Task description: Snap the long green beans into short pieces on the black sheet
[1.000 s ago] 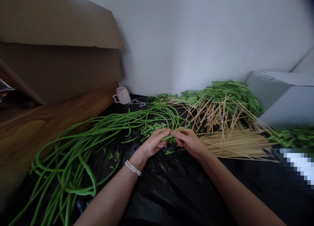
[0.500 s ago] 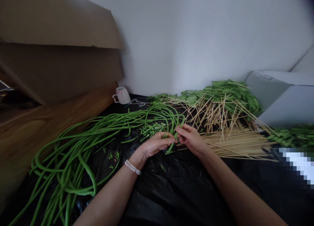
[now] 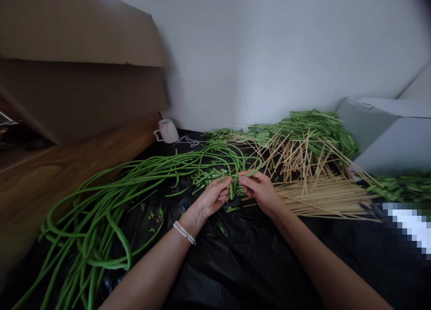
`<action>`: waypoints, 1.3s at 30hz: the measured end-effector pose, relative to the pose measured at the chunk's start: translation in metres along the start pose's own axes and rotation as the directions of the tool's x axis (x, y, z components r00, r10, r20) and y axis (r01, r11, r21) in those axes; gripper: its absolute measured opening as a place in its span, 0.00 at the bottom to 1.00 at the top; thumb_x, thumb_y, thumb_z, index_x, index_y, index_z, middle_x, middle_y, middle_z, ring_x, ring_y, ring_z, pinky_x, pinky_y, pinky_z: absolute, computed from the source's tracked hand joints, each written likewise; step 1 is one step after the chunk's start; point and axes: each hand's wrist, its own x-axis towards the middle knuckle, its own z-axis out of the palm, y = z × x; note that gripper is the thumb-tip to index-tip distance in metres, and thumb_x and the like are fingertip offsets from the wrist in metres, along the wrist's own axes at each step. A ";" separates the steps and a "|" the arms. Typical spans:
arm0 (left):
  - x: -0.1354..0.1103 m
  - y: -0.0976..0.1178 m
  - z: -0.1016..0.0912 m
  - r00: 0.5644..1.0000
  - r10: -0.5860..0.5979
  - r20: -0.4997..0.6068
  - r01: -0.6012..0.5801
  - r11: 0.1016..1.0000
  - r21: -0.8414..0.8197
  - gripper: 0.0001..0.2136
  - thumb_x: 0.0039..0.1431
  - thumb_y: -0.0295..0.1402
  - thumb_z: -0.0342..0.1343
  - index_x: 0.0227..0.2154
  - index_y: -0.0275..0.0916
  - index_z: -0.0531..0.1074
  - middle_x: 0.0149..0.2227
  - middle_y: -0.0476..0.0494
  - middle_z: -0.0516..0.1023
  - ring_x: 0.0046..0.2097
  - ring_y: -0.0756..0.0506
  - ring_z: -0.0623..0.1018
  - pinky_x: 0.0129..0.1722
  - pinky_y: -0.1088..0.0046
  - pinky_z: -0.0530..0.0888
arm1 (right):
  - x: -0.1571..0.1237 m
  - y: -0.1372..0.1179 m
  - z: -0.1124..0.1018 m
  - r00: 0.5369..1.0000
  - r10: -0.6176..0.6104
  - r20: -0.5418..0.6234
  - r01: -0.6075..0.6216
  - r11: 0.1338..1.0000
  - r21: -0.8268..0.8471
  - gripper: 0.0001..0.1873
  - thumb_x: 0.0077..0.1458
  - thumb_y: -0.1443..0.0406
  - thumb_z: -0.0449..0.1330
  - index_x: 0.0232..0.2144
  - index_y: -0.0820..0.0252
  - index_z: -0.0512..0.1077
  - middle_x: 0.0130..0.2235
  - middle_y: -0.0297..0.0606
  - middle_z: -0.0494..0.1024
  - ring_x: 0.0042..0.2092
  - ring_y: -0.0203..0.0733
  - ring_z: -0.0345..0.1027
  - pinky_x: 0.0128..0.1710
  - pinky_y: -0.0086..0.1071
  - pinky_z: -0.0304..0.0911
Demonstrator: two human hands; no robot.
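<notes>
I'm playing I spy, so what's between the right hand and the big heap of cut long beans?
Crossed wooden skewers lie between the right hand and the heap of cut long beans, as the head view shows.

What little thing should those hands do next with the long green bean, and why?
I'd probably snap a short bit off the long green bean. The right hand seems to pinch it, the left hand has its fingertips right beside that spot, and short green pieces lie close by.
</notes>
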 end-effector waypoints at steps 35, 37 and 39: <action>-0.011 0.009 0.006 0.985 -0.129 0.116 0.092 0.954 0.285 0.16 0.48 0.38 0.68 0.29 0.33 0.69 0.21 0.57 0.60 0.17 0.61 0.50 0.15 0.83 0.45 | -0.004 -0.012 0.000 0.995 0.083 0.047 -0.083 0.997 -0.005 0.16 0.42 0.55 0.70 0.30 0.59 0.77 0.18 0.27 0.67 0.20 0.28 0.54 0.19 0.25 0.49; -0.012 0.011 0.006 0.980 -0.160 0.119 0.120 0.950 0.288 0.16 0.47 0.37 0.69 0.29 0.33 0.69 0.23 0.55 0.63 0.18 0.62 0.51 0.16 0.83 0.45 | -0.003 -0.016 -0.002 0.996 0.084 0.005 -0.084 0.994 0.071 0.16 0.41 0.55 0.70 0.30 0.59 0.77 0.20 0.27 0.68 0.20 0.27 0.55 0.19 0.25 0.49; -0.012 0.011 0.006 0.975 -0.174 0.135 0.127 0.946 0.299 0.16 0.47 0.39 0.68 0.29 0.33 0.70 0.23 0.55 0.62 0.18 0.61 0.51 0.16 0.82 0.45 | -0.003 -0.019 -0.002 0.996 0.084 -0.001 -0.084 0.992 0.090 0.16 0.40 0.55 0.71 0.28 0.59 0.76 0.22 0.29 0.71 0.20 0.27 0.56 0.19 0.25 0.49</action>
